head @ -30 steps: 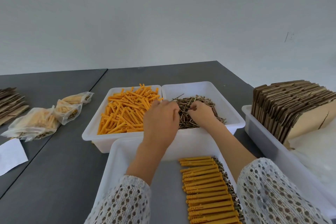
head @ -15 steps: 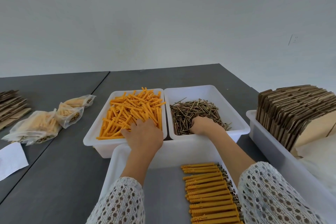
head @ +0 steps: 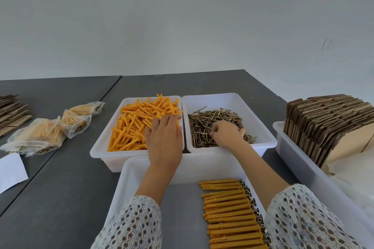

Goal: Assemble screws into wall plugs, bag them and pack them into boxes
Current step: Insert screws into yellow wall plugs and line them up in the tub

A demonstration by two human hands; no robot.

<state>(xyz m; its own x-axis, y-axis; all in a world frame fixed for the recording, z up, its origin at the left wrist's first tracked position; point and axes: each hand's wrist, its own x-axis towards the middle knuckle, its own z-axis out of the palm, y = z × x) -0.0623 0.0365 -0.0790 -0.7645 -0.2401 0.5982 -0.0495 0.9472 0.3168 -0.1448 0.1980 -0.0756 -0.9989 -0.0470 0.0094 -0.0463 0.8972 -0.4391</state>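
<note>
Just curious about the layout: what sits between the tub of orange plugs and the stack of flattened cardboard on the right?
In the head view, the white tub of screws sits between the orange plugs' tub and the cardboard stack; the right hand reaches into it.

A plain pale grey-white wall (head: pixel 182 16) fills the upper half of the view, evenly lit, with a small faint mark (head: pixel 326 44) on its right side. Below it stands a dark grey desk (head: pixel 66 178), a straight seam (head: pixel 110 89) running diagonally between its two tops.
</note>
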